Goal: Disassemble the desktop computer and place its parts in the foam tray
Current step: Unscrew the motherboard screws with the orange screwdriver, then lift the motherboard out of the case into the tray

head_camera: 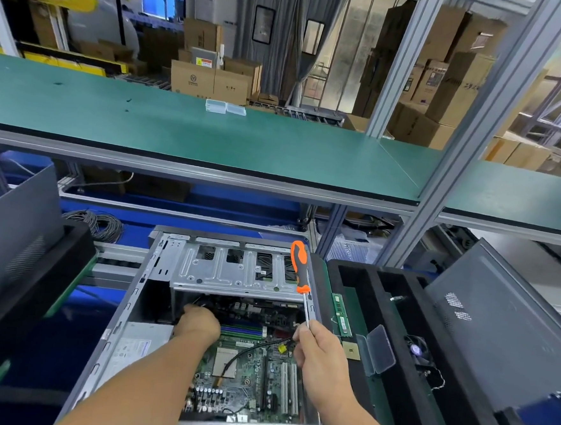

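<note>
Desktop case (pixel 153 303) open on its side, both hands at the motherboard (pixel 247 376).
Left hand (pixel 198 322) curled, reaching under the drive cage (pixel 235 269); grip hidden. Right hand (pixel 319 351) pinches one orange screwdriver (pixel 300 270) by the shaft, handle up. Foam tray (pixel 394 369) just right of it: two RAM sticks (pixel 341 316), one CPU (pixel 351 350), one fan (pixel 417 349).

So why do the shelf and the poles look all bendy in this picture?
In the head view the wide-angle lens curves straight lines: the green shelf bows and the metal post leans. The screwdriver and motherboard in the middle look sharp, while the frame's edges are stretched and softer.
</note>
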